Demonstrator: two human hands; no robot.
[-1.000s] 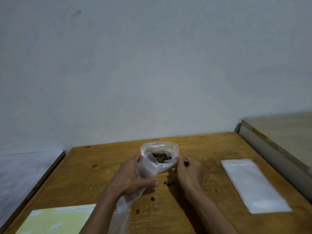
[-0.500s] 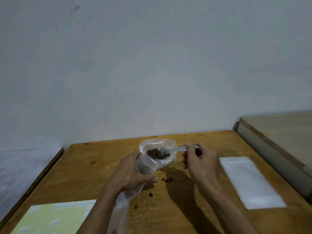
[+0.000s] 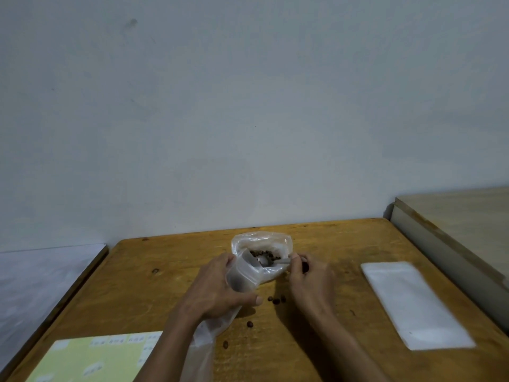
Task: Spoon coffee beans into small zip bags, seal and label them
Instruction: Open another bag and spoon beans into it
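A clear plastic bag of coffee beans point(image 3: 264, 245) stands open at the middle of the wooden table point(image 3: 165, 285). My left hand point(image 3: 217, 292) grips a small clear zip bag point(image 3: 242, 274), its mouth held open just in front of the bean bag. My right hand point(image 3: 309, 279) pinches the handle of a metal spoon point(image 3: 265, 261), whose bowl lies at the beans, beside the zip bag's mouth. Several loose beans point(image 3: 275, 299) lie on the table between my hands.
A stack of white zip bags point(image 3: 413, 304) lies to the right. A pale yellow label sheet point(image 3: 91, 357) sits at the near left corner. A light wooden surface point(image 3: 454, 216) borders the table on the right; a grey surface point(image 3: 41, 271) lies left.
My right hand, which had lifted a spoonful of beans up and to the right, has come back down and left. The spoon's bowl is again at the beans by the zip bag's mouth.
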